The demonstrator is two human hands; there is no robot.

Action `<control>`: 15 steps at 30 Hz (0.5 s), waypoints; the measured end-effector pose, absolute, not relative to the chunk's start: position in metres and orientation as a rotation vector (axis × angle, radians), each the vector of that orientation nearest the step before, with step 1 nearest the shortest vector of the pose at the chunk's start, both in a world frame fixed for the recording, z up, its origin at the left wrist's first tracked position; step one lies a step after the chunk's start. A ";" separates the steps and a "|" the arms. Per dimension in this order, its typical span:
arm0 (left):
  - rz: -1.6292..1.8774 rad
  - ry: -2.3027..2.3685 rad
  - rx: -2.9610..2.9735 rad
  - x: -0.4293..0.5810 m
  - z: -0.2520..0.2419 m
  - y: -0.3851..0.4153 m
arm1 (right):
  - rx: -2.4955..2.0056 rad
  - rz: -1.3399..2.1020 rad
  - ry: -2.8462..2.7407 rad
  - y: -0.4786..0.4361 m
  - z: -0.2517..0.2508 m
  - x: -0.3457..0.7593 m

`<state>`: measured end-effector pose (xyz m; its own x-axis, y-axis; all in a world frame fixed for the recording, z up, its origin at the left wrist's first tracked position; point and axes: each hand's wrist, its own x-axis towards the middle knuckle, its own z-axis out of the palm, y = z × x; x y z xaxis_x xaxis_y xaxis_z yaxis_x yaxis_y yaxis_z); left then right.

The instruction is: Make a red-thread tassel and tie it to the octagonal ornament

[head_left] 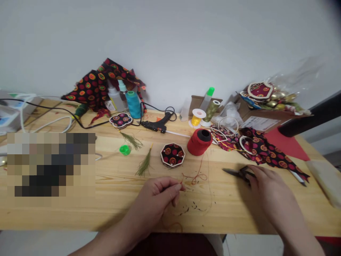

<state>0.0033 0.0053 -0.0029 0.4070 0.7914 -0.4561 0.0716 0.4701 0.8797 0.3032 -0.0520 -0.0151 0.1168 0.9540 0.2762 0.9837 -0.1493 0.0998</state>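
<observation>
Left hand (160, 193), near centre, has fingers clamped on red thread (194, 177) — right hand (271, 192) curls over scissors (242, 173) on the worktop's (66, 213) right, grip hidden. Looks like thread handling; next calls for firm hold on both.

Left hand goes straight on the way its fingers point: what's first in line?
Likely the loose loops of red thread just beyond the left hand; its height is unclear, so it might pass over them.

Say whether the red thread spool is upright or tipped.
Upright: the red thread spool stands on the table, its dark hole facing up.
</observation>
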 end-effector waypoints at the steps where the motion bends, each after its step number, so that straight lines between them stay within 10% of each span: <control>1: 0.562 1.068 0.984 0.003 -0.004 0.005 | -2.307 -0.416 -1.989 -0.056 -0.020 0.312; 15: 0.613 1.086 0.906 0.002 -0.003 0.004 | -2.434 -0.164 -2.068 -0.064 -0.025 0.327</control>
<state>0.0025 0.0045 -0.0031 0.3643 0.7996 -0.4773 0.0045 0.5111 0.8595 0.3266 -0.0644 -0.0249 0.1594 0.9863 0.0416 0.9806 -0.1631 0.1090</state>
